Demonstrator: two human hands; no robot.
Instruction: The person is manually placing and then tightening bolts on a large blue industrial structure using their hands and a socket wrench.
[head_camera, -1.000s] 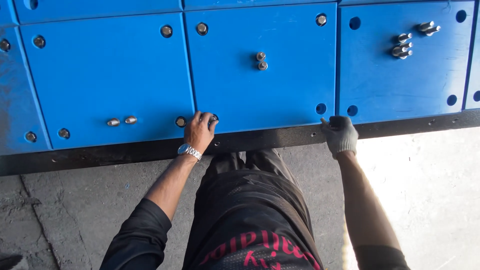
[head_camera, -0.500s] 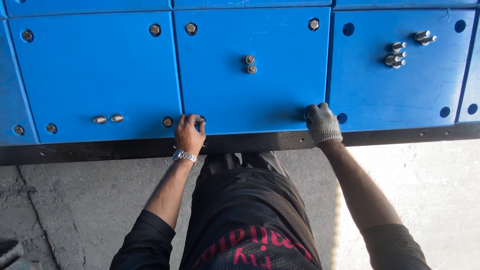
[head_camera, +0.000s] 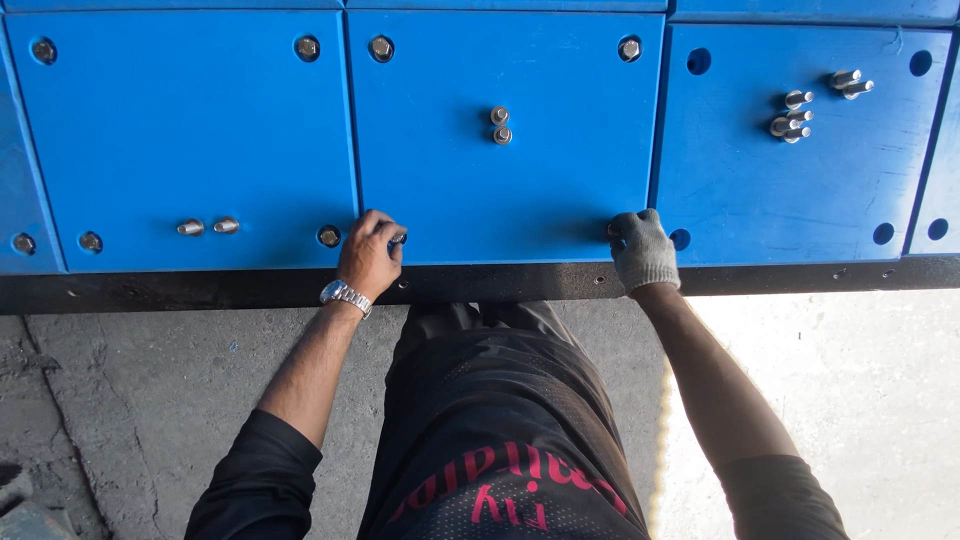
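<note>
Two hands at the middle blue panel's (head_camera: 500, 190) lower corners: bare left hand (head_camera: 368, 256) pinching a bolt (head_camera: 397, 239) at its hole; gloved right hand (head_camera: 642, 250) curled over the opposite corner, contents hidden. Seating stage, apparently; threading needs square alignment.

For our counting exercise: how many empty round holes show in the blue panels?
5 holes: four at the corners of the right panel, one on the far-right panel; hands may hide others.
</note>
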